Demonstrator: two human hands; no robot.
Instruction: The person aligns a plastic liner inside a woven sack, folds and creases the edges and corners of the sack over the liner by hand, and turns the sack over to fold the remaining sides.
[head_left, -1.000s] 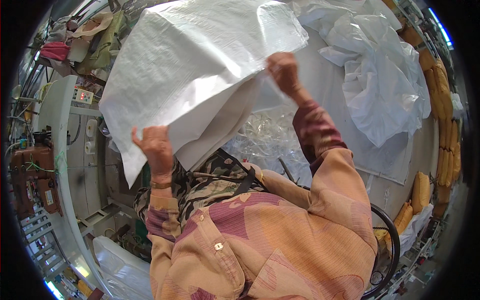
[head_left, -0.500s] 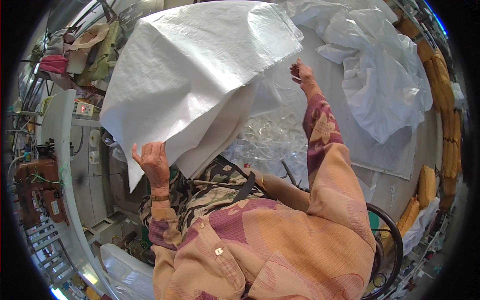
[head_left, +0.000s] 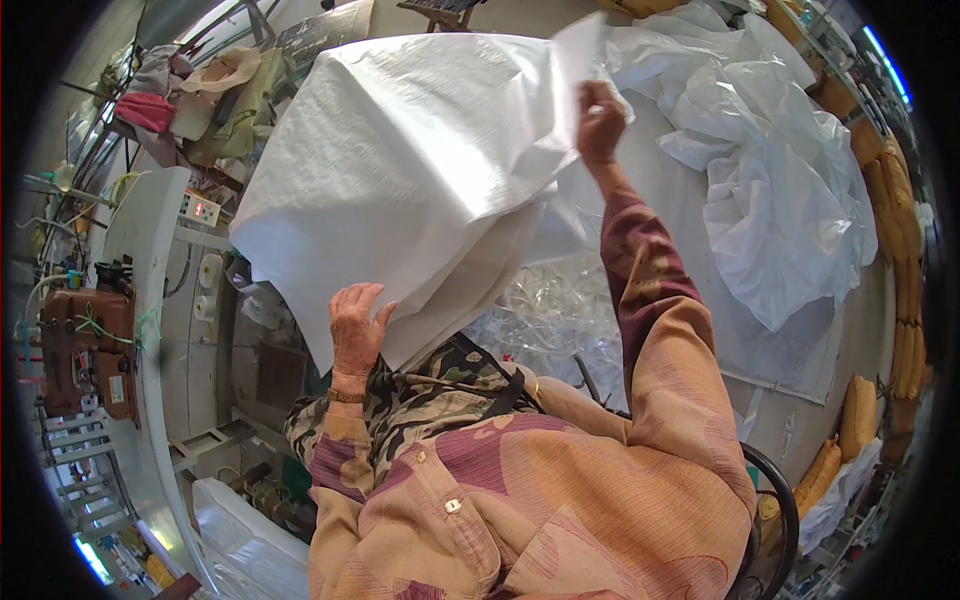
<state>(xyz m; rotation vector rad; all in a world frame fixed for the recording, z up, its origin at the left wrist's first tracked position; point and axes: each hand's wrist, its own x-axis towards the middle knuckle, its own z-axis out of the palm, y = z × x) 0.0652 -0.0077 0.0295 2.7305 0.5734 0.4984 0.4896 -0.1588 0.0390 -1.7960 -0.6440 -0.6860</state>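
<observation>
A large white woven-plastic sheet (head_left: 390, 150), glossy and creased, spreads in front of me and drapes toward my lap. My left hand (head_left: 357, 328) rests on its near edge, fingers stretched out and thumb apart. At the far right corner, my right hand (head_left: 600, 122) has its fingers closed on the sheet, and a flap of it stands up there, slightly blurred. Under the sheet's right side, more white layers (head_left: 475, 280) hang in folds.
Crumpled white plastic sheeting (head_left: 765, 180) lies to the right. Clear plastic scraps (head_left: 560, 310) are heaped beyond my knees. A pale machine table (head_left: 150, 260) with a brown motor (head_left: 85, 345) stands at left. Cloths (head_left: 235, 105) pile at the far left; a black curved chair arm (head_left: 785, 500) is beside me.
My right hand has moved from an open reach to gripping the sheet's far right corner, which is now lifted. My left hand has let go of the near edge and spread its fingers.
</observation>
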